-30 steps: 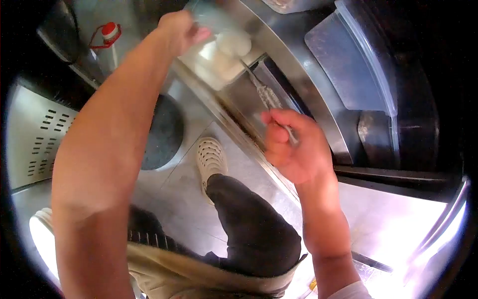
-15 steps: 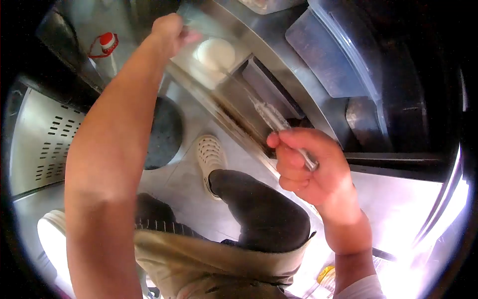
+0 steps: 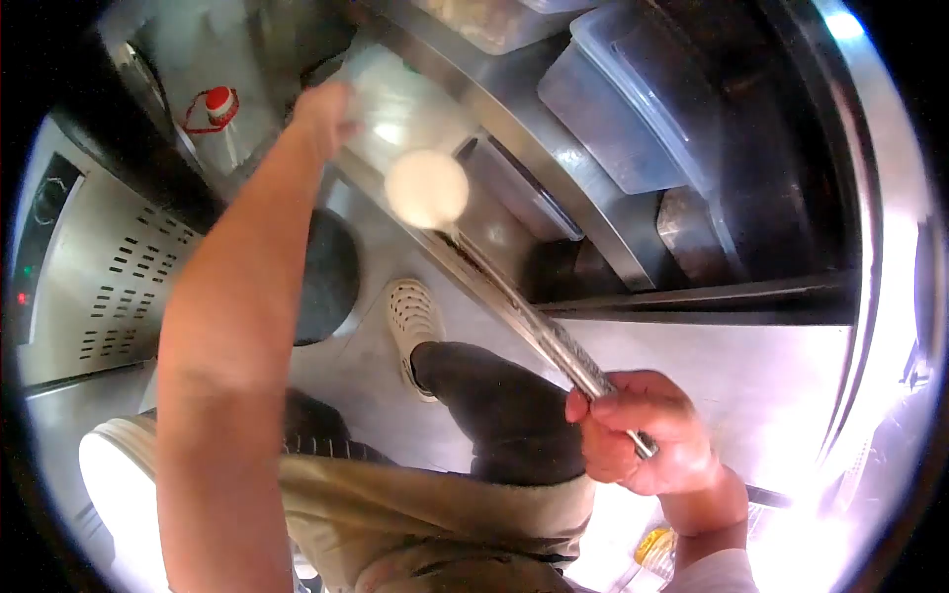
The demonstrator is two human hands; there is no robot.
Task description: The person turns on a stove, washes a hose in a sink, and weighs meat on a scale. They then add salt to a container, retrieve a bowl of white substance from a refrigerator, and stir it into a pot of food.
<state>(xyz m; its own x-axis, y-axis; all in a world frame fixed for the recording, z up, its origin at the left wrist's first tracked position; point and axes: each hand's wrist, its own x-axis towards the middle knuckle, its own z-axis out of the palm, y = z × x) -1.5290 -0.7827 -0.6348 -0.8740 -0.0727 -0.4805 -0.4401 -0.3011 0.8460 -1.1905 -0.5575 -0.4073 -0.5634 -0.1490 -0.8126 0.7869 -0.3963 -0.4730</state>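
My right hand is closed round the metal handle of a ladle. The ladle's bowl holds a smooth, cream-white substance and hangs over the front edge of the drawer. In the drawer, at its far left end, sits a clear plastic container with what looks like its clear lid on top. My left hand reaches to the near left edge of that lid, its fingers curled there and partly blurred.
Lidded plastic tubs stand on the steel ledge beyond the drawer. A red-capped bottle is at upper left, above a vented steel panel. A dark round object rests on the floor near my shoe.
My right hand has drawn the ladle out of the container, back toward me and down to the right. My left hand has moved slightly left and down, with the clear lid lowered over the container.
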